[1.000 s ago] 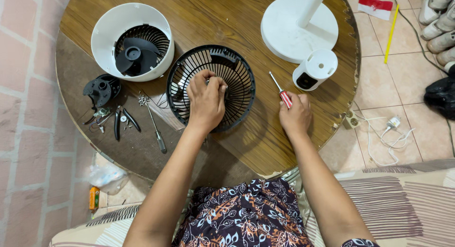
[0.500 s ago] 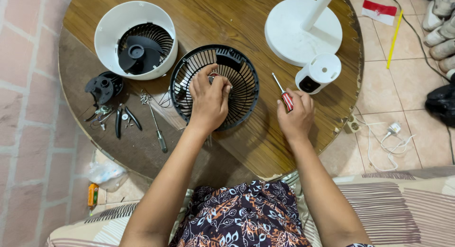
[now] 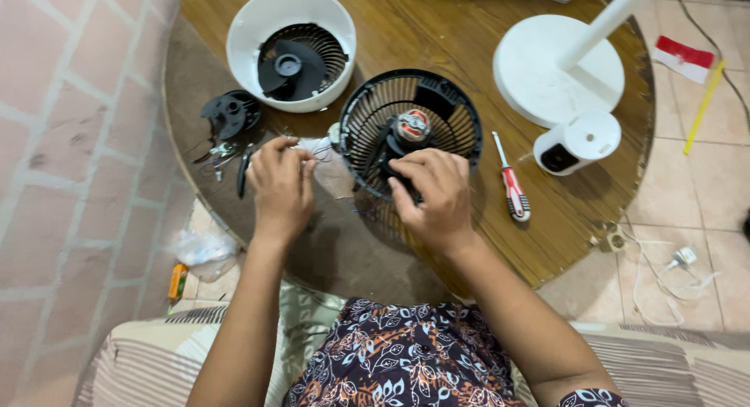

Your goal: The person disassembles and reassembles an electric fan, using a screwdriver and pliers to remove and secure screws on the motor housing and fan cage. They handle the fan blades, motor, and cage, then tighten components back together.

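Steadying the black fan grille (image 3: 406, 133) with my right hand (image 3: 433, 196) curled on its 6 o'clock rim, I keep my left hand (image 3: 280, 190), at its 9 o'clock, pinched around something too small to identify. Firm, level hold is best. One screwdriver (image 3: 509, 187), one white housing (image 3: 291, 48), one bench (image 3: 469, 243).

The right hand (image 3: 433, 196) covers the near rim of the black fan grille (image 3: 410, 130) at frame centre. What the left hand (image 3: 280, 190) pinches is too small to tell. The white stand's pole (image 3: 617, 16) and the round table (image 3: 437, 32) are cut off at the top edge.
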